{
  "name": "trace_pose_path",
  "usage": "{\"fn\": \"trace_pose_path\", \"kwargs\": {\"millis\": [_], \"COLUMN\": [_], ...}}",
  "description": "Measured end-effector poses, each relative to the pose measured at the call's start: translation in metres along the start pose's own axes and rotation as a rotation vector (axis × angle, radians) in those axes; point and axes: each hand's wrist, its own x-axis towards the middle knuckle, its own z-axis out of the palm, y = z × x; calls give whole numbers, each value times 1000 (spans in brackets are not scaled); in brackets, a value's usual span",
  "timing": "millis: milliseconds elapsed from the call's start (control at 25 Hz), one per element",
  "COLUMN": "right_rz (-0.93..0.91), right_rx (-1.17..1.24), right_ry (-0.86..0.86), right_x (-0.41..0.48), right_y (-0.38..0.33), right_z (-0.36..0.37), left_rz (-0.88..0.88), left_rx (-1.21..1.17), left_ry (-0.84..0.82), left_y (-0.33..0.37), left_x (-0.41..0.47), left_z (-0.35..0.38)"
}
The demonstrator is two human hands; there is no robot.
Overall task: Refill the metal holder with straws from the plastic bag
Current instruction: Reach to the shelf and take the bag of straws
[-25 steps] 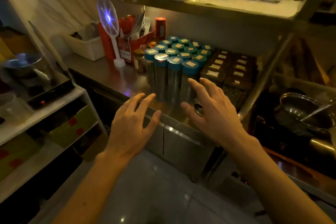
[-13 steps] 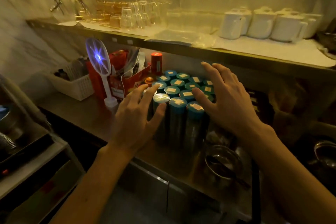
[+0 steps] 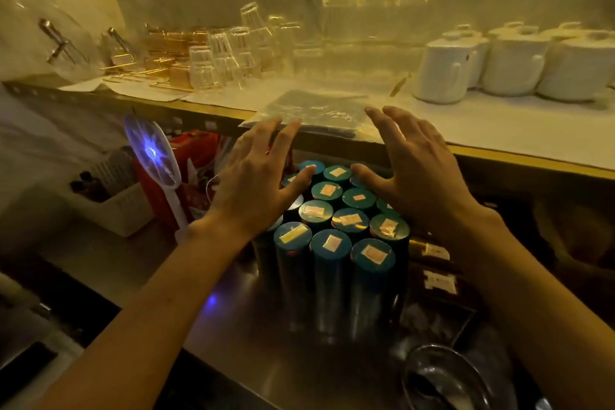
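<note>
Left hand [image 3: 256, 183] and right hand [image 3: 419, 173] hover, fingers [image 3: 285, 135] spread and empty, close to the flat plastic bag [image 3: 316, 111] on the shelf's [image 3: 499, 136] near edge; best grip both its ends and draw it off level, clear of the teal-lidded canisters [image 3: 329, 243] below.

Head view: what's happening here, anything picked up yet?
Nothing yet. A person's left hand and right hand are spread open in front of a flat plastic bag lying at the front edge of the upper shelf. Neither grips it; whether the fingertips touch it is unclear. Teal-lidded canisters stand on the counter below.
</note>
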Motion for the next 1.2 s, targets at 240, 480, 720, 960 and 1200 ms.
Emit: {"fn": "trace_pose_path", "kwargs": {"millis": [240, 480, 720, 960, 1200], "right_rz": [14, -7, -51, -30, 253], "right_rx": [-68, -32, 16, 117, 224], "right_ry": [-33, 30, 264, 560, 714], "right_x": [33, 35, 40, 45, 39], "right_y": [18, 16, 1, -25, -32], "right_z": [15, 13, 7, -7, -17], "left_rz": [111, 253, 314, 309, 239], "left_rx": [10, -91, -229, -333, -496], "left_ry": [-61, -62, 84, 245, 325], "left_y": [-25, -42, -56, -65, -71], "left_x": [51, 75, 85, 89, 86], "left_z": [27, 47, 53, 41, 17]}}
